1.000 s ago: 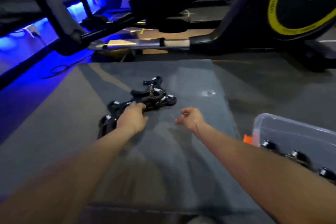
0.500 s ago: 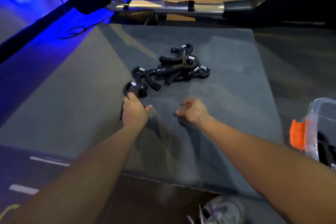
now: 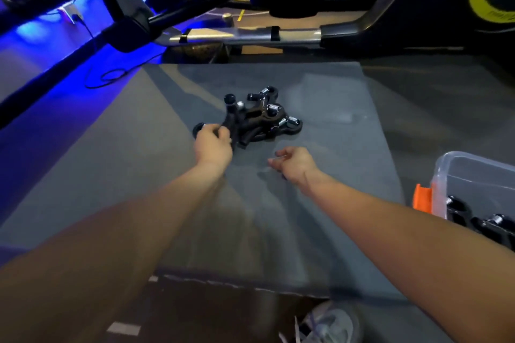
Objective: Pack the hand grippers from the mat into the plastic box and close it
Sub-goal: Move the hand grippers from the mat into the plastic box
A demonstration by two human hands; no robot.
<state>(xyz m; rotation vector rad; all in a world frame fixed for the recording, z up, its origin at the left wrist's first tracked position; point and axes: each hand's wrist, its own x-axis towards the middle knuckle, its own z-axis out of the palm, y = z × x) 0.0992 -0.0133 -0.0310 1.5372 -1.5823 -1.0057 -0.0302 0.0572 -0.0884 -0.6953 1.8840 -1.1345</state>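
I found my left hand [image 3: 213, 145] curled round one hand gripper [image 3: 231, 117] at the tangled pile [image 3: 267, 117] mid-mat [image 3: 320, 217], right hand [image 3: 295, 164] loosely curled, empty; judged stiff, light, snag-prone, best gripped by a handle.

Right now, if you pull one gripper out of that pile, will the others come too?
Probably some will. The pile looks tangled, handles hooked through each other. The gripper the left hand holds looks stiff, so it likely won't flop. Its rounded ends might let it slide free.
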